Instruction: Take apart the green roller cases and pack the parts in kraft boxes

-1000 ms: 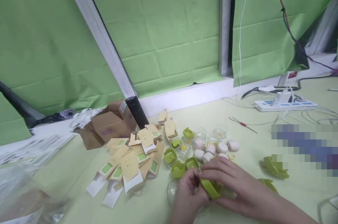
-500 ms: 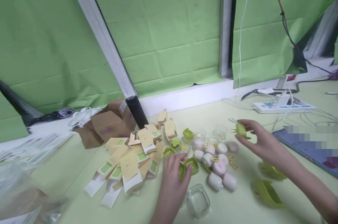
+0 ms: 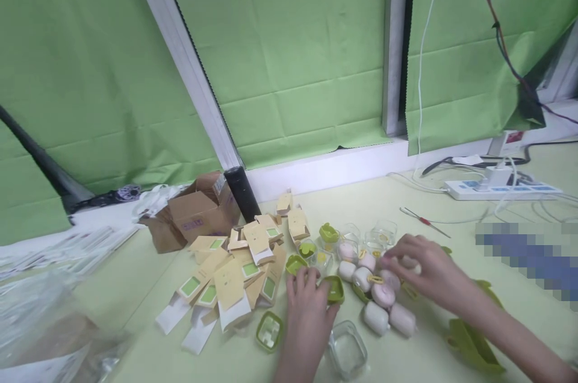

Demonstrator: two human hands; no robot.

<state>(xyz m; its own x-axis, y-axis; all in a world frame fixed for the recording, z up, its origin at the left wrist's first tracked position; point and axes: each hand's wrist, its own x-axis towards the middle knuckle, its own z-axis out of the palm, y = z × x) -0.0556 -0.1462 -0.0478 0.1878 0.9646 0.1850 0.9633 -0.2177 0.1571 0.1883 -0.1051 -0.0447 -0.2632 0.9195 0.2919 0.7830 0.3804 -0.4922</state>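
On the pale table, below the green-draped wall, a small green cup sits just beside the left hand; it is squarish with rounded corners, glossy, hollow and open at the top. The left hand is palm down, fingers half curled and loosely parted with the thumb out to the side, while the right hand hangs over a cluster of pink and whitish cylinders, its fingers bent and drawn fairly near the thumb. The fingers cover the spots beneath them, so I cannot tell whether either hand has hold of anything. The cylinders are short, smooth and round-edged, and a thin yellow loop lies among them. Nearer the front, left of the left wrist, another green container stands open with pale, blocky patches inside. A clear square box lies right of that wrist, with no lid on it and the tabletop showing through. Behind the left hand, a smaller clear box shows something yellow within, close to a scalloped green piece. Larger curved green pieces lie by the right forearm; tan paper cartons overlap in a heap at left, before an opened cardboard box.
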